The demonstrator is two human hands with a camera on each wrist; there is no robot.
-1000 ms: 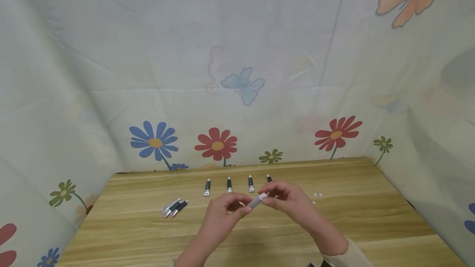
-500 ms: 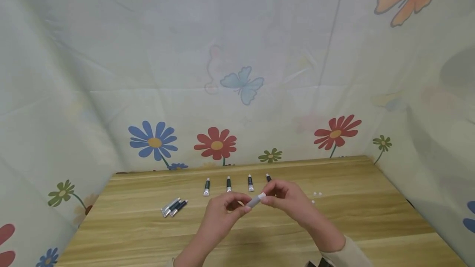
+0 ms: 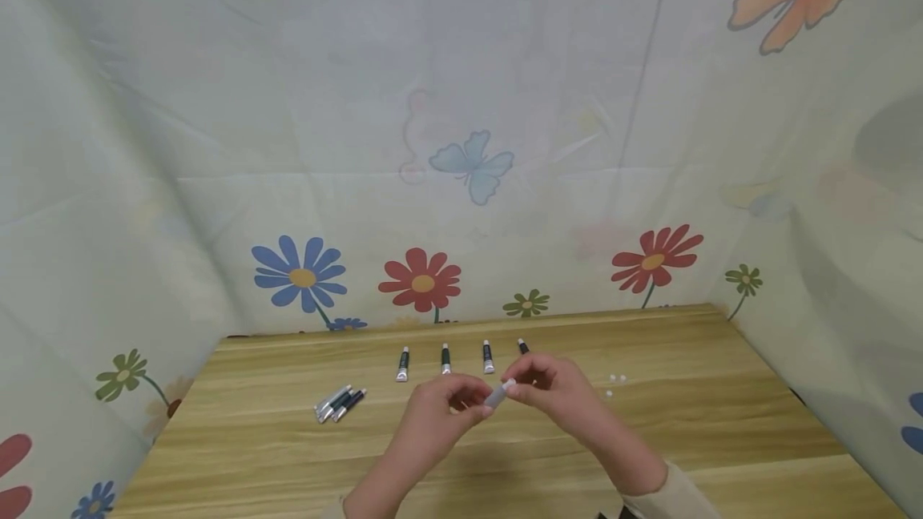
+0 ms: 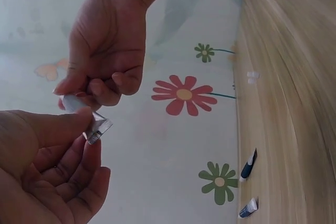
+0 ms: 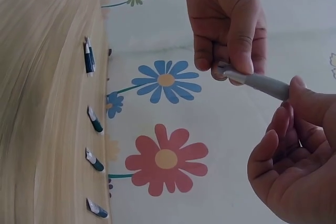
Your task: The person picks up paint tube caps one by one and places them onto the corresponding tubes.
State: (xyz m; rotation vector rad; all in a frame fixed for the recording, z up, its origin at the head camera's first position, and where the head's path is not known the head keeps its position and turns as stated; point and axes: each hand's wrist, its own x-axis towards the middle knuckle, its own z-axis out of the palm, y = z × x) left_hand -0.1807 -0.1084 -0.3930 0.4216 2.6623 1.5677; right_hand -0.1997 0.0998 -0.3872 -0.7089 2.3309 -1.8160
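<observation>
Gray tube [image 3: 495, 399] up above table [image 3: 252, 447], long axis slanting near-left to far-right between both grips: left hand [image 3: 440, 413] pinches its flat near end, right hand [image 3: 562, 392] pinches the white-capped far end.

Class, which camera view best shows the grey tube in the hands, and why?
The right wrist view: the grey tube appears large, with a long stretch of its body uncovered. The left wrist view shows its silvery end but less of the body; the head view shows it small.
</observation>
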